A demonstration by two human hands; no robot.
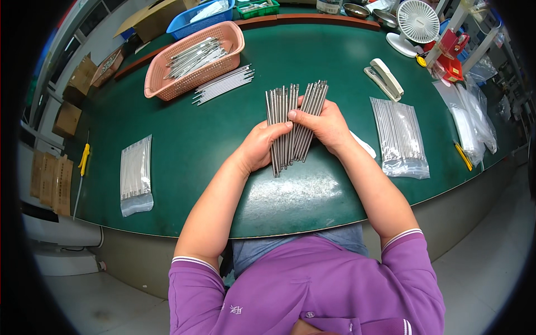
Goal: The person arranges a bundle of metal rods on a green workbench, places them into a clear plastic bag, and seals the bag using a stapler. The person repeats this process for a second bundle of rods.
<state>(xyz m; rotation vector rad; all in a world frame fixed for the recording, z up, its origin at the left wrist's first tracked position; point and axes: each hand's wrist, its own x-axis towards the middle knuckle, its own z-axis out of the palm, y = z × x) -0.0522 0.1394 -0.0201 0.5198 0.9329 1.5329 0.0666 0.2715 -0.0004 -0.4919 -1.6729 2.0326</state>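
Note:
Above the middle of the green table, my two hands hold thin metal rods spread in a fan of two groups. My left hand (260,144) is closed on the left group of metal rods (281,106), its thumb lying across them. The right group of metal rods (316,103) is gripped by my right hand (326,125), whose thumb reaches over toward the left group. Most of my fingers are hidden behind the rods. Something white (363,144) lies partly behind my right forearm.
A clear bag of rods (136,176) lies left, another bag of rods (399,137) right, below a stapler (385,80). Loose rods (223,85) lie beside a pink basket (154,84). A screwdriver (84,159), a fan (417,22) and empty bags (472,120) sit around the edges.

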